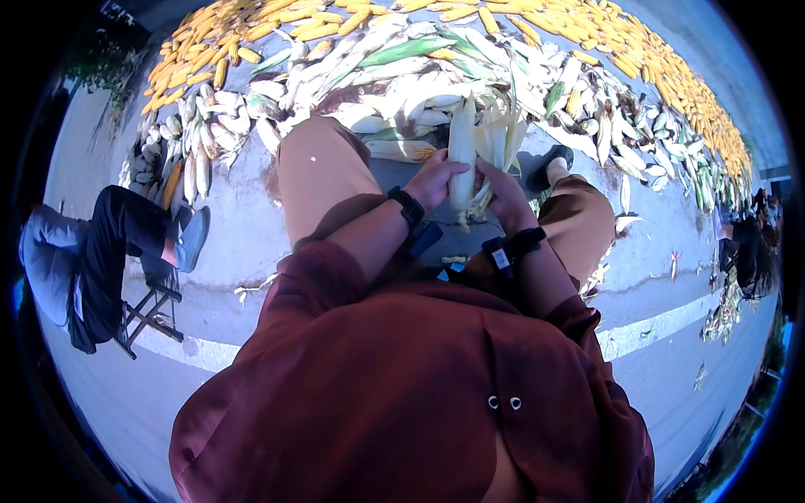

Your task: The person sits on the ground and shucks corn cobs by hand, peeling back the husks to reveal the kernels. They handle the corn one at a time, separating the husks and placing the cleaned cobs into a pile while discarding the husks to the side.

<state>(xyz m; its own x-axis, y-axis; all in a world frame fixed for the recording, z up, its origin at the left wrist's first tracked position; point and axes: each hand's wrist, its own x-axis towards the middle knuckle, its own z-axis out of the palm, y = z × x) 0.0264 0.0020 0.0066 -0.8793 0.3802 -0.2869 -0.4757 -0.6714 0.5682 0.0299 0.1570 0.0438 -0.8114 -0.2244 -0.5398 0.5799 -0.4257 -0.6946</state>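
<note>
Between my knees, an ear of corn in pale husk (462, 148) stands upright with its stalk end down. My left hand (434, 180) is closed around its left side, thumb lying across the husk. My right hand (507, 198) grips loose husk leaves (497, 135) on the right, which spread apart at the top. Its fingers are partly hidden behind the husk. Just beyond my hands, another husked ear (399, 151) with some yellow kernels showing lies on the ground.
A bank of unpeeled corn ears (402, 69) curves in front of me. Behind it spread many bare yellow cobs (553, 22). On the left a person (104, 258) sits on a folding stool (151, 314). Another person (751, 251) is at the far right, near husk scraps (723, 314).
</note>
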